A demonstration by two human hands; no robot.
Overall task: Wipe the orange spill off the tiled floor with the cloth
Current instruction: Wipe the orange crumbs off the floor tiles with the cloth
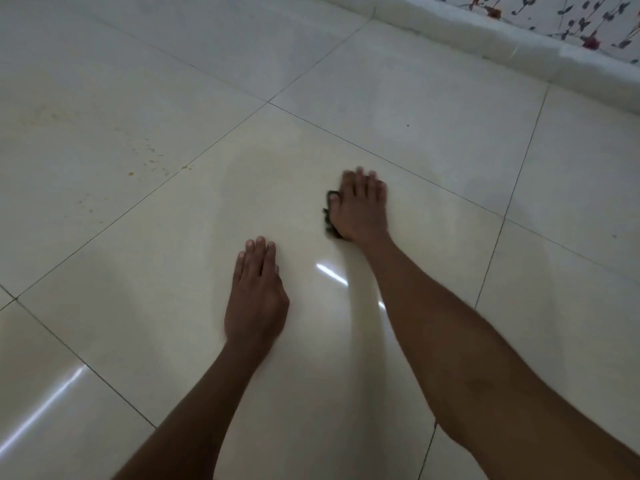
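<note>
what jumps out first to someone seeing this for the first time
Two bare forearms reach over a glossy cream tiled floor. The right hand presses a dark cloth flat on the middle tile, and the left hand rests flat nearer the camera. Next come the orange specks scattered on the tile to the left, apart from the cloth, and a flower-patterned fabric at the top right corner.

Bare glossy cream tiled floor [398, 98] lies open all round; only the white raised ledge [519, 46] bounds its far side.
</note>
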